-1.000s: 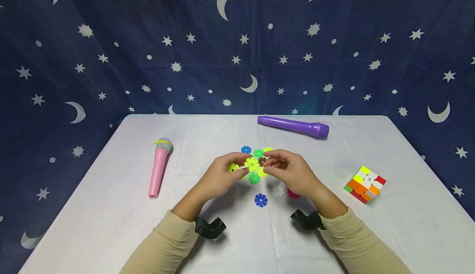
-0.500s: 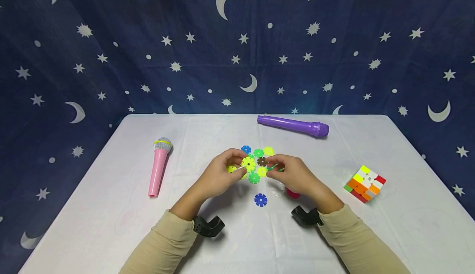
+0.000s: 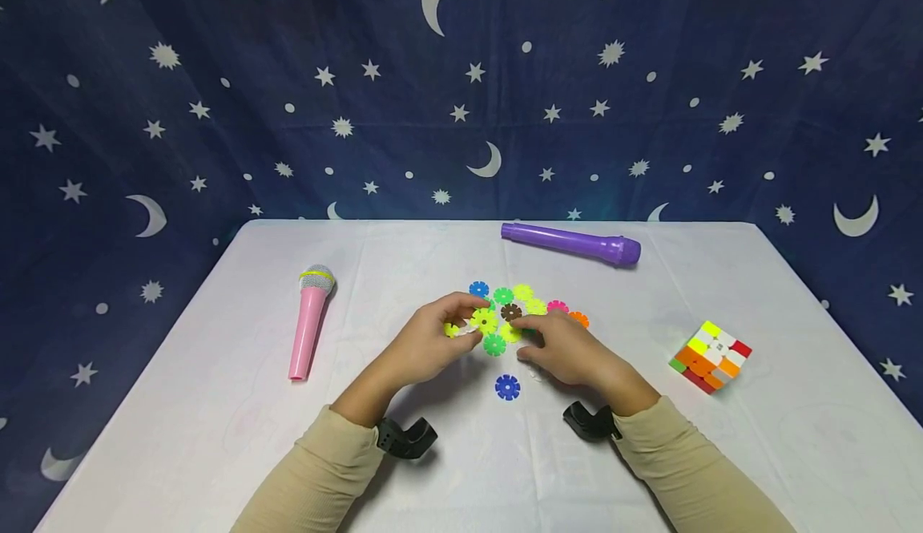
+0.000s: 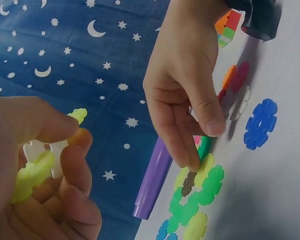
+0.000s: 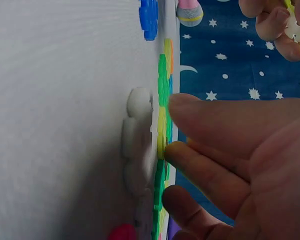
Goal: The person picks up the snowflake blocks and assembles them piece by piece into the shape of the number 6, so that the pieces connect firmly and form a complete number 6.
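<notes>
My left hand [image 3: 431, 339] pinches a small joined cluster of notched flower-shaped discs above the table. In the left wrist view it has a yellow disc [image 4: 34, 176] and a white disc [image 4: 36, 151] set across it, with another yellow piece [image 4: 78, 115] at the fingertips. My right hand [image 3: 571, 350] is low over the loose discs, thumb and fingers apart. Its fingertips are right by the brown disc [image 3: 511, 312] and a yellow disc [image 3: 509, 333]. A green disc [image 3: 493, 345] and a dark blue disc [image 3: 508, 387] lie nearer me. A white disc [image 5: 138, 142] lies under the right hand.
A pink toy microphone [image 3: 308, 325] lies on the left of the white-covered table [image 3: 180, 437]. Toward the back is a purple microphone [image 3: 570, 244]; a puzzle cube [image 3: 710, 357] sits on the right. Pink [image 3: 558, 307] and orange [image 3: 579, 319] discs lie beyond the right hand.
My right hand has moved away from the held cluster and down over the loose discs, uncovering the pink and orange ones. My left hand keeps its grip, nearly still.
</notes>
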Demonstrator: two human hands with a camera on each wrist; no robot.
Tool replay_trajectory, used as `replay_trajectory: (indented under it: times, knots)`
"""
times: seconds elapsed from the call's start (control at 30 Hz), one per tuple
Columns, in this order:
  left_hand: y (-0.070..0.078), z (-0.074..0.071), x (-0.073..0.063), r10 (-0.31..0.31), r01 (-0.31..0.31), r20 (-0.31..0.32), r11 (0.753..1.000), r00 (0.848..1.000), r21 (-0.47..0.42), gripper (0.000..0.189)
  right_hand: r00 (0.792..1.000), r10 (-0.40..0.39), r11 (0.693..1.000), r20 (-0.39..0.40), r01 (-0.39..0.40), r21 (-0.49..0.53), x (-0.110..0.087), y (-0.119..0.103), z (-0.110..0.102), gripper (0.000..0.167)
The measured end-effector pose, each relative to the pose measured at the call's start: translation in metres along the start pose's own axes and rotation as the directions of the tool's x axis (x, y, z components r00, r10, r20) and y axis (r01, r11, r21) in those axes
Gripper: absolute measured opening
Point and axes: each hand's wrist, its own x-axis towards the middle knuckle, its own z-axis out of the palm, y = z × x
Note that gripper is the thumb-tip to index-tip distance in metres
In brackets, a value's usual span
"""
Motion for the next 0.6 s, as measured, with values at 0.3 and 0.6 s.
replay_trajectory:
  times: [0.3,0.6]
  knots:
    - [0.0019,-0.0010,-0.0001,-0.033,0.033,0.006,0.999,0.999,-0.010,0.043,1.000,0.023,0.999,0.016,-0.022,-0.050,-0.0019,-0.0036,-0.0028,0.036]
    - [0.0008,-0.0008,-0.0006,-0.038,0.039,0.021,0.999,0.999,-0.029,0.038,0.999,0.044,0.997,0.009,-0.043,-0.064,-0.0021,-0.0046,-0.0030,0.035]
